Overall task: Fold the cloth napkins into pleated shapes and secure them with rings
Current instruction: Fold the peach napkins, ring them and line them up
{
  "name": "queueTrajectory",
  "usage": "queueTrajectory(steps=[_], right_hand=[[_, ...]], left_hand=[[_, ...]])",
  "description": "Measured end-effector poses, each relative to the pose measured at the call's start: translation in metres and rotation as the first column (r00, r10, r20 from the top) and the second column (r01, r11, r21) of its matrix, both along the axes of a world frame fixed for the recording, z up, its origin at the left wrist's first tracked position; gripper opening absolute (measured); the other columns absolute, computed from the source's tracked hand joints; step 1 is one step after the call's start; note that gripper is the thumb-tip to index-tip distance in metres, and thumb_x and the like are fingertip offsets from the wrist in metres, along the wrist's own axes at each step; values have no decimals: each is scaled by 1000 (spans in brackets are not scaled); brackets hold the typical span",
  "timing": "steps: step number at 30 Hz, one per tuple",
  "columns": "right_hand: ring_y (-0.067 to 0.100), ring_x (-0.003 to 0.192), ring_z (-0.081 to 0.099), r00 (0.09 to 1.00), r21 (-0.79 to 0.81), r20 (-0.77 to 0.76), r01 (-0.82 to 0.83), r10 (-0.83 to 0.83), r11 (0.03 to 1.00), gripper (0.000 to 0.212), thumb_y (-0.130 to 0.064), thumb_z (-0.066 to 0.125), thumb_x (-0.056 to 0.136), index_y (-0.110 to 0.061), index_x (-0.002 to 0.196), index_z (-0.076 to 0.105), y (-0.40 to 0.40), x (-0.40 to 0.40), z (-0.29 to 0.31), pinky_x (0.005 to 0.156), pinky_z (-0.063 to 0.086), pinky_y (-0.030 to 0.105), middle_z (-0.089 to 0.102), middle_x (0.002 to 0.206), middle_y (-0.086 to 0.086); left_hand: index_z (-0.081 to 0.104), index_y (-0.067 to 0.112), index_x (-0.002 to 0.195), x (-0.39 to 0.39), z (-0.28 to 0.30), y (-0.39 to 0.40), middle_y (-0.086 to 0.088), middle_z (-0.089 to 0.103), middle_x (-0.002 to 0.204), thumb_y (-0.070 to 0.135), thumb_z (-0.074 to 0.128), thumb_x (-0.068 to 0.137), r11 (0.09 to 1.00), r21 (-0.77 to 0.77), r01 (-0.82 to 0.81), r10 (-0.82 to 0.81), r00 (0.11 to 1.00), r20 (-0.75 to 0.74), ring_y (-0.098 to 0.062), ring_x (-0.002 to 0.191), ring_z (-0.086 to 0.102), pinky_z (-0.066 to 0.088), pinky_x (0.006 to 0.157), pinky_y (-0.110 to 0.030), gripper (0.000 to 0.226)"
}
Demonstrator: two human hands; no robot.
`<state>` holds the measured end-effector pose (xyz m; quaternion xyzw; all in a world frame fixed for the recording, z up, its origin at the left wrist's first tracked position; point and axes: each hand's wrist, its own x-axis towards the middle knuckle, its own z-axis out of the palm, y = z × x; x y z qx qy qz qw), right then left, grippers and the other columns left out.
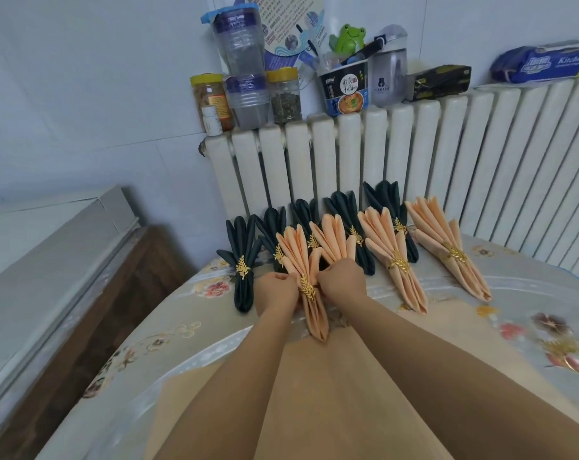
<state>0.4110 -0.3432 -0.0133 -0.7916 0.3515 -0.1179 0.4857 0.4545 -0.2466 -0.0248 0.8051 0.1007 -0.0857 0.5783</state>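
Lighting: even, soft, cool daylight; source unseen; shadows faint. Glare: none. Focus: slightly soft throughout, motion smear on tablecloth (530, 330) at right. Distortion: wide-angle bowing of radiator (414, 154) and edges.
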Motion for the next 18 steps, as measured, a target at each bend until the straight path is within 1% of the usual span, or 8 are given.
queueTrajectory(steps=[4, 8, 10, 11, 13, 15, 17, 18], right_hand=[[23, 71, 64, 1000, -13, -22, 11, -11, 1000, 14, -17, 56, 89, -9, 80, 62, 2, 2, -7, 59, 51, 29, 62, 74, 7], [20, 69, 63, 1000, -20, -2, 14, -14, 1000, 15, -17, 56, 89, -8, 81, 65, 2, 2, -5, 52, 46, 25, 63, 74, 6], [18, 69, 62, 1000, -50, 9, 1, -1, 999, 15, -15, 56, 89, -8, 80, 66, 3, -3, -3, 51, 45, 24, 64, 75, 6], [19, 68, 62, 1000, -68, 15, -3, 4, 998, 16, -15, 56, 88, -8, 79, 66, 5, -6, -1, 53, 48, 25, 64, 74, 6], [21, 68, 64, 999, -95, 36, -11, 15, 995, 16, -14, 56, 88, -8, 77, 66, 8, -15, 4, 62, 55, 33, 64, 73, 6], [23, 69, 64, 998, -128, 45, -29, 35, 991, 16, -16, 56, 88, -9, 77, 67, 13, -29, 8, 68, 57, 36, 64, 73, 6], [23, 71, 64, 997, -136, 54, -47, 54, 990, 16, -19, 58, 87, -11, 76, 65, 18, -42, 8, 69, 57, 37, 64, 72, 6], [23, 71, 64, 996, -132, 56, -55, 63, 990, 16, -20, 58, 87, -13, 73, 64, 22, -52, 10, 70, 57, 39, 63, 71, 6]], left_hand=[[63, 20, 77, -1, -4, -2, -5, 70, 75, 28, 63, 88, 1000, 1, 3, -3, 1000, -1, -24, 69, 69, 59, 73, -41, 14], [62, 19, 79, -4, 0, -1, -6, 69, 77, 27, 59, 91, 999, -46, 3, -3, 1000, -11, -25, 70, 69, 59, 73, -43, 15], [58, 21, 79, -7, 2, 1, -5, 68, 79, 28, 58, 92, 999, -48, -4, 4, 1000, -11, -24, 74, 68, 58, 77, -44, 15], [56, 22, 78, -9, 4, 2, -3, 66, 81, 29, 57, 92, 1000, -27, 2, -2, 1000, 7, -23, 78, 67, 57, 80, -44, 16], [55, 24, 78, -19, 10, 4, 1, 62, 81, 30, 56, 93, 999, 27, 28, -29, 999, 46, -20, 81, 63, 55, 84, -42, 16], [60, 20, 87, -30, 16, 8, 2, 61, 82, 30, 55, 93, 994, 76, 74, -81, 993, 88, -18, 81, 60, 54, 84, -41, 13], [61, 18, 95, -44, 19, 12, 1, 61, 87, 29, 54, 94, 989, 102, 105, -116, 988, 102, -17, 83, 60, 54, 84, -40, 14], [60, 19, 97, -54, 23, 17, 1, 62, 89, 29, 53, 94, 986, 116, 117, -130, 986, 105, -18, 84, 60, 54, 83, -39, 13]])
